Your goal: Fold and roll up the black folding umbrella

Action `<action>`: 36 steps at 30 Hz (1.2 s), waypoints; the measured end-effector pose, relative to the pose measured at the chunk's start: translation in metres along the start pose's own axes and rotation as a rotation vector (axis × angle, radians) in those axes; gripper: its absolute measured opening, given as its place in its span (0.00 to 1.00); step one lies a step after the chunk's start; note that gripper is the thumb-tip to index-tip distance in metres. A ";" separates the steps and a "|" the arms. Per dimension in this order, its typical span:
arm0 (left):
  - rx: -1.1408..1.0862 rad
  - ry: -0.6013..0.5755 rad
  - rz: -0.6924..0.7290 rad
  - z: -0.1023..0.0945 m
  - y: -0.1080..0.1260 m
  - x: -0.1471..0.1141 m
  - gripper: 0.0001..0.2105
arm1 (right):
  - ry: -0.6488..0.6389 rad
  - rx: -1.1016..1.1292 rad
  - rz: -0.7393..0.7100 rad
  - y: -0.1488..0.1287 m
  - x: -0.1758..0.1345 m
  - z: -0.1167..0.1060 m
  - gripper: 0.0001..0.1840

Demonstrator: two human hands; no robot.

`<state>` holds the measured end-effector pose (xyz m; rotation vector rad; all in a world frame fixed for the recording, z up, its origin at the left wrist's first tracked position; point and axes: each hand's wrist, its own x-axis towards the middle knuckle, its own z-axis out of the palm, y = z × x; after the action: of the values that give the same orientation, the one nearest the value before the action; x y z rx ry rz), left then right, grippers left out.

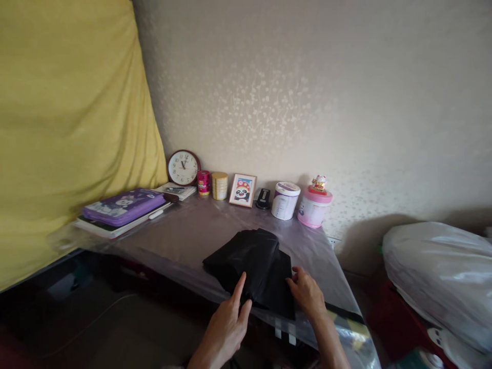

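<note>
A black umbrella (249,261), collapsed with its thin fabric in loose folds, lies at the front edge of the table. My left hand (226,325) is at its near side, index finger stretched along the fabric and thumb apart from it. The other fingers of that hand are hidden from view. At the umbrella's right edge, my right hand (307,293) has thumb and index finger closed on the border of a fabric panel. The shaft and handle of the umbrella cannot be made out.
A plastic sheet covers the table (180,241). Along the wall stand a round clock (184,167), a panda picture (243,190), a white tub (285,200) and a pink-lidded jar (314,207). A purple case (123,206) rests on books at left. A white bag (438,277) bulges at right.
</note>
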<state>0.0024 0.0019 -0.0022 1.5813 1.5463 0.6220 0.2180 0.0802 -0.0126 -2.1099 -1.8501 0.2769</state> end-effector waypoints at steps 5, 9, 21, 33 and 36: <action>0.030 0.009 0.016 -0.001 0.002 -0.001 0.26 | -0.042 0.008 0.025 -0.005 0.002 -0.001 0.18; 0.031 0.014 0.034 -0.003 0.002 -0.002 0.26 | -0.023 0.038 0.027 -0.004 0.002 0.001 0.20; -0.040 -0.023 0.013 -0.001 0.000 -0.001 0.26 | 0.009 0.917 -0.032 0.019 0.014 0.003 0.19; -0.188 -0.029 0.038 0.003 -0.010 0.004 0.28 | 0.063 0.817 -0.413 0.024 0.006 -0.001 0.16; -0.272 -0.038 0.040 0.002 -0.011 0.004 0.29 | 0.043 0.760 -0.467 0.022 0.002 -0.004 0.20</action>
<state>-0.0019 0.0047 -0.0129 1.4120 1.3417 0.7852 0.2400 0.0790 -0.0169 -1.1446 -1.7595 0.6769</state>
